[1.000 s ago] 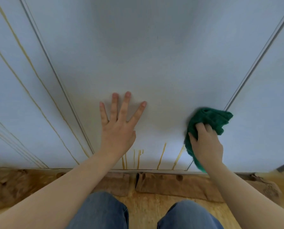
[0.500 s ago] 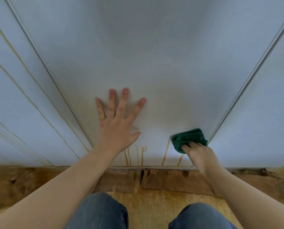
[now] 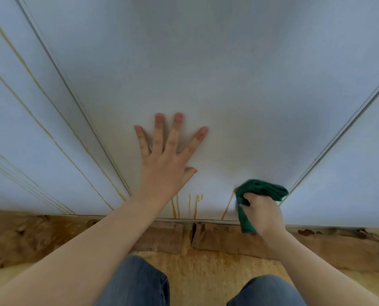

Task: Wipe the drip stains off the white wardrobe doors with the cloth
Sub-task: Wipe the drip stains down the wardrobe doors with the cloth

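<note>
Far left of frame: left wardrobe door point(image 3: 18, 129) streaked with long drip stains point(image 3: 51, 138) running diagonally. Centre: left hand point(image 3: 166, 168) pressed flat on middle door point(image 3: 228, 85), fingers point(image 3: 175, 133) straight and spread, holding nothing. Below its wrist: short brown drips point(image 3: 176, 206) just above door's bottom edge. Lower right: green cloth point(image 3: 261, 189) bunched against middle door by seam, touching one drip; right hand point(image 3: 261, 213) curled tight round it. Bottom: wooden floor point(image 3: 206, 272), denim knees point(image 3: 140, 281).

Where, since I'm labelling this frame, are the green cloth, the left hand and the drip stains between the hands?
green cloth point(image 3: 263, 189): head view, on the bunched upper fold.
left hand point(image 3: 164, 171): head view, on the back of the hand.
drip stains point(image 3: 195, 207): head view, on the middle of one brown streak.
</note>
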